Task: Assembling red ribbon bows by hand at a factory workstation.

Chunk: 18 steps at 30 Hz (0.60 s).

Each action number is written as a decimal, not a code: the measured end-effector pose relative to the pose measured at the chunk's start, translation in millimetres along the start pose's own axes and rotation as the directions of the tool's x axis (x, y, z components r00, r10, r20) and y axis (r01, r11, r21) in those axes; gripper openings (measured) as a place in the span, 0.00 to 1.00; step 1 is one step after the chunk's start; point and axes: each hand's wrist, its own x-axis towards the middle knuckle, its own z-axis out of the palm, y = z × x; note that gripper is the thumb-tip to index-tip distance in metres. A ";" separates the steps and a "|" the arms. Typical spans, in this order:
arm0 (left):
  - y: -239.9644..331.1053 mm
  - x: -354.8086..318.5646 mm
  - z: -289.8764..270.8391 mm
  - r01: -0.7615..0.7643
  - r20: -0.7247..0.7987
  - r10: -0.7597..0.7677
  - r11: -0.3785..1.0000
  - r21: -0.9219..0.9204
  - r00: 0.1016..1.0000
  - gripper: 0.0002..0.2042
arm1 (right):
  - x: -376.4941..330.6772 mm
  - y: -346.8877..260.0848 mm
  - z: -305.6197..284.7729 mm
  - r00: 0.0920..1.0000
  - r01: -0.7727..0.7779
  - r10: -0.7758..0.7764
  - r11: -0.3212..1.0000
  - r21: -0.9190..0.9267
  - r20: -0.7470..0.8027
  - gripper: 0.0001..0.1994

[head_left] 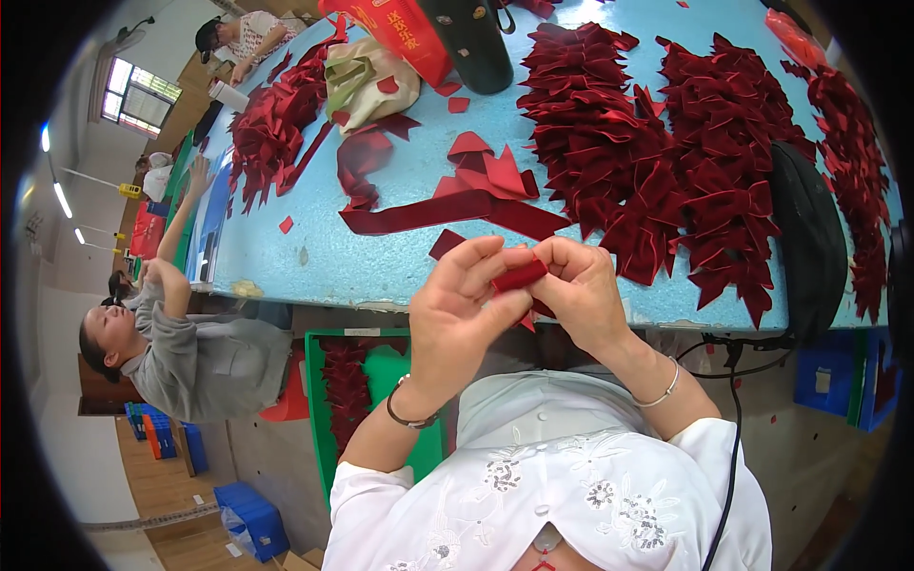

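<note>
Between my two hands, just over the table's near edge, is a short piece of dark red velvet ribbon (520,276), folded or rolled. My left hand (466,300) pinches it from the left with thumb and fingers. From the other side, the fingertips of my right hand (583,290) close on its right end; part of the ribbon is hidden behind them. Beyond my hands lies a long strip of red ribbon (419,215), with loose folded ribbon pieces (486,171) behind it. Thick rows of finished-looking red bows (600,133) are stacked to the right.
On the blue table (314,257) stand a dark tumbler (471,48), a red bag (395,33) and a cloth bag (367,86). A black pouch (809,238) sits at the right edge, cables hanging below. A green crate (328,419) is under the table; a co-worker (205,357) is at left.
</note>
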 end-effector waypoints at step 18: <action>7.3 22.9 -41.7 0.078 -0.136 -0.084 0.996 -0.053 0.987 0.15 | -9.8 9.9 -12.5 0.989 0.129 -0.135 0.986 -0.102 -0.054 0.07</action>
